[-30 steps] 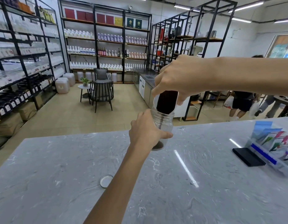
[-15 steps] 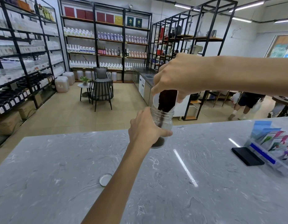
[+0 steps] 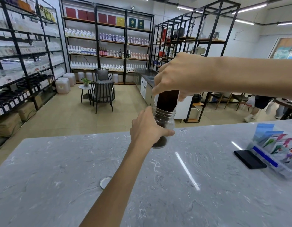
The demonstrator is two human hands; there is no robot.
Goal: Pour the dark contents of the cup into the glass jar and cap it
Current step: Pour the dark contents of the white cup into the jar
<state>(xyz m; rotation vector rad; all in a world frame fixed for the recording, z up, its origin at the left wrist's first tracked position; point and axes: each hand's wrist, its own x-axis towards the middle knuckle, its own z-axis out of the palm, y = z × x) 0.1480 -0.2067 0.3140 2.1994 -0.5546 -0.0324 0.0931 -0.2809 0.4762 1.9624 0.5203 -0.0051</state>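
Pouring underway: right hand (image 3: 179,77) fingers pinch upended cup (image 3: 167,99) over glass jar (image 3: 165,126) on the counter (image 3: 207,185), left hand (image 3: 146,128) wrapped around it; dark contents partly in, lid (image 3: 105,181) not yet on.

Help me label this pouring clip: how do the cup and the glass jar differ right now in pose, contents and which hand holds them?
The cup is tipped mouth-down over the glass jar, which stands upright on the counter. The cup looks mostly full of dark contents; the jar shows only a dark layer at its bottom. The right hand grips the cup from above; the left hand wraps the jar's side. Both are see-through.
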